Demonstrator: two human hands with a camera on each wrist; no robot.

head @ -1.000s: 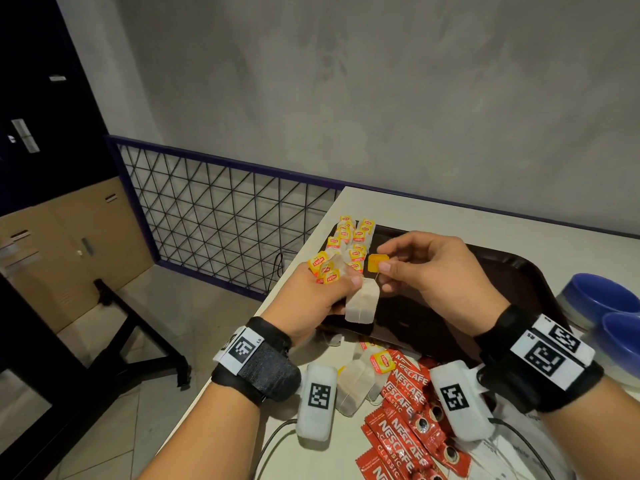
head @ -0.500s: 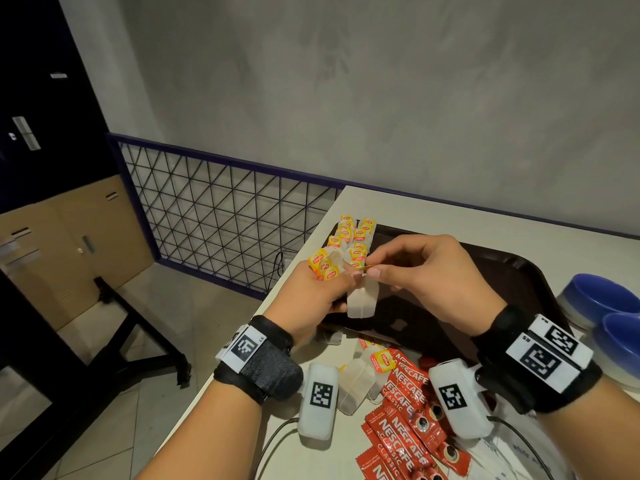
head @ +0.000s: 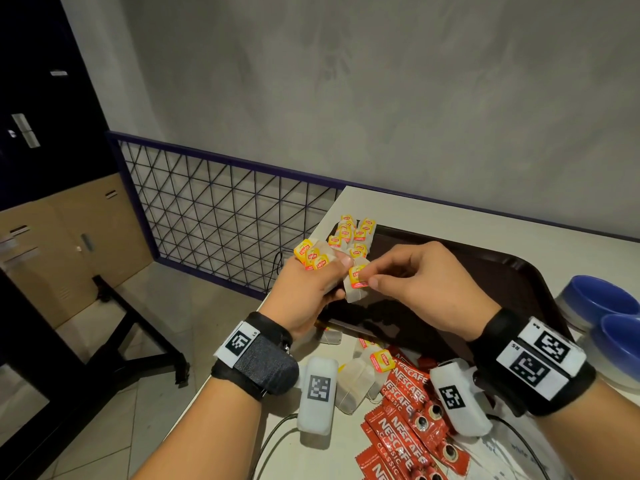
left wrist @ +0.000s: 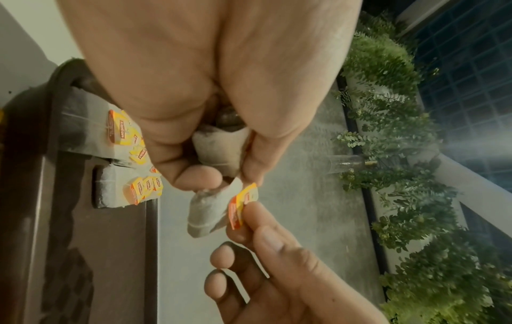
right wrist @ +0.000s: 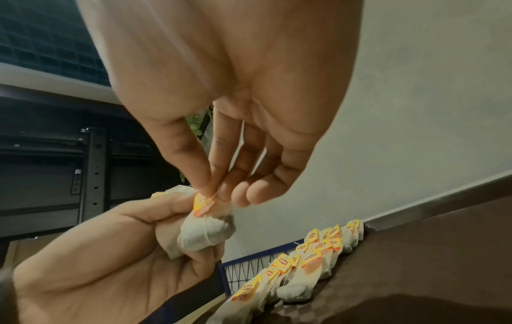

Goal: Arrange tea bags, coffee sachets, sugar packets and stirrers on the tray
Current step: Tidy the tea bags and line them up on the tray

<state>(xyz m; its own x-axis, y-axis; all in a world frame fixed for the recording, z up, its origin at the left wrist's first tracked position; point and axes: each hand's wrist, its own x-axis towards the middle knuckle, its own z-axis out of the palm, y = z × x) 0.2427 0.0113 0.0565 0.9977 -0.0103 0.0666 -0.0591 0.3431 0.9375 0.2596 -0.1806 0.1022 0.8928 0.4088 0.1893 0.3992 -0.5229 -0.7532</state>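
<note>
**Both hands hold tea bags above the tray's near-left corner**

The table ends just left of the hands, with a wire railing beyond that edge. The dark tray lies under and right of the hands, most of its floor bare. Behind them, a row of tea bags fills its far-left corner. Nearer the person lie red coffee sachets and loose bags.

The left hand is curled around a bunch of tea bags. The right hand pinches one bag's yellow tag, its white pouch hanging beside the left thumb.
</note>
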